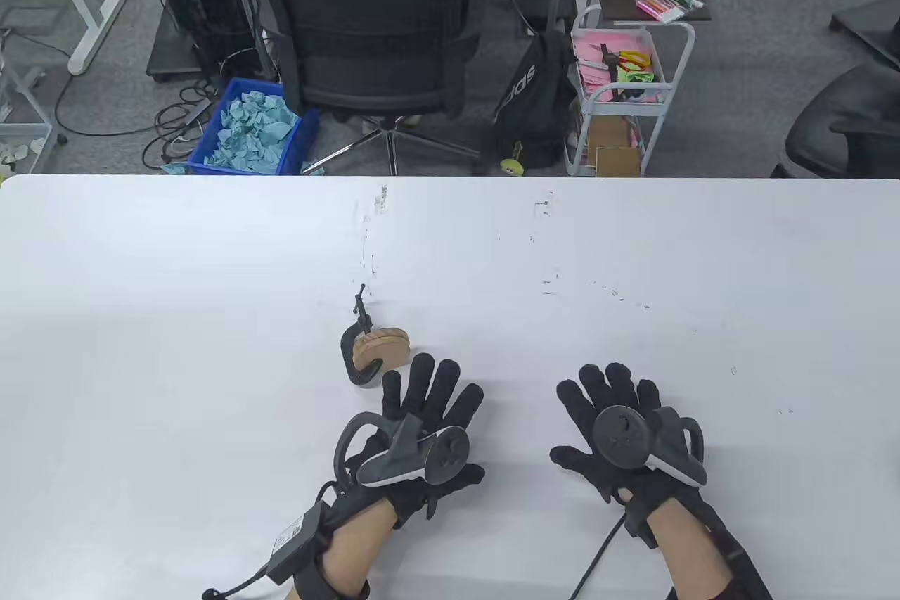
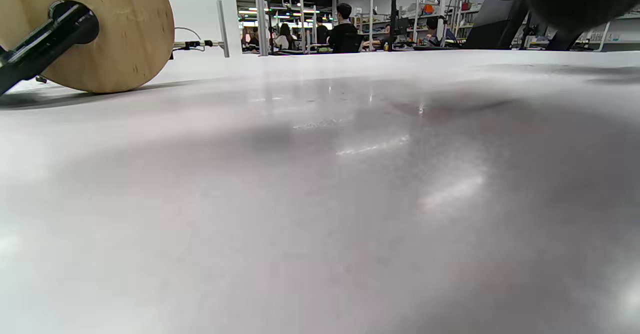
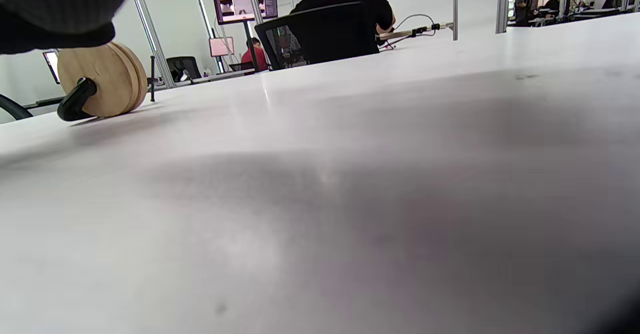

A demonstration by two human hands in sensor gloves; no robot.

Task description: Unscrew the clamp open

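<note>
A black C-clamp [image 1: 355, 354] lies on the white table [image 1: 633, 262], clamped around stacked round wooden discs [image 1: 383, 345]. Its screw handle [image 1: 360, 304] points away from me. The discs and clamp also show in the left wrist view [image 2: 107, 34] and in the right wrist view [image 3: 102, 81]. My left hand [image 1: 429, 396] rests flat on the table with fingers spread, just right of and nearer than the clamp, holding nothing. My right hand [image 1: 612, 392] rests flat with fingers spread, further right, holding nothing.
The table's far edge [image 1: 450, 176] runs across the table view. Beyond it stand a black office chair [image 1: 373, 30], a blue bin [image 1: 249, 129] and a white cart [image 1: 619, 93]. Cables trail from both wrists toward the near edge.
</note>
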